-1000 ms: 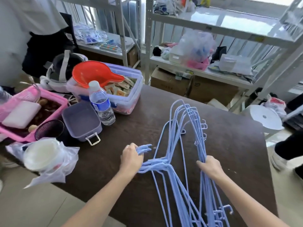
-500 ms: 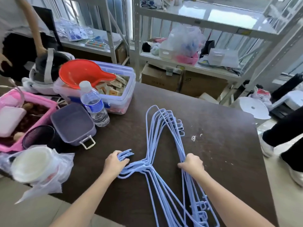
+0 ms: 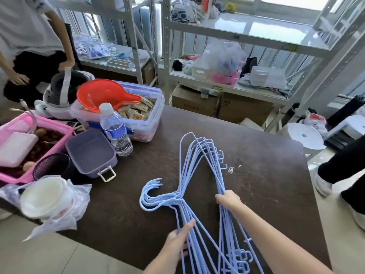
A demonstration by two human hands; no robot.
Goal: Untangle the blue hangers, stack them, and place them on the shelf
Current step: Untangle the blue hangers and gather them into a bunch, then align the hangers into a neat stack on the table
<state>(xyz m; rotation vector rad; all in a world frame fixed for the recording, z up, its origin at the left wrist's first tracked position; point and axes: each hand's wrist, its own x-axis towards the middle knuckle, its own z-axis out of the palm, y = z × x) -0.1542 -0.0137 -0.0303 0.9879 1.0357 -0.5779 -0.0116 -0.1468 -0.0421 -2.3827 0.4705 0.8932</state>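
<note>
Stacking step: the blue hangers [image 3: 199,175] lie nested in one bundle on the dark table [image 3: 266,175], hooks fanned toward the left and not quite flush. The right hand [image 3: 229,200] is curled closed around the bundle's right-side bars, while the left hand [image 3: 178,241] rests with fingers extended along the left-side wires, its grip not fully visible. The next move probably calls for squaring the bundle, then lifting it to the shelf [image 3: 256,36] beyond the table.
</note>
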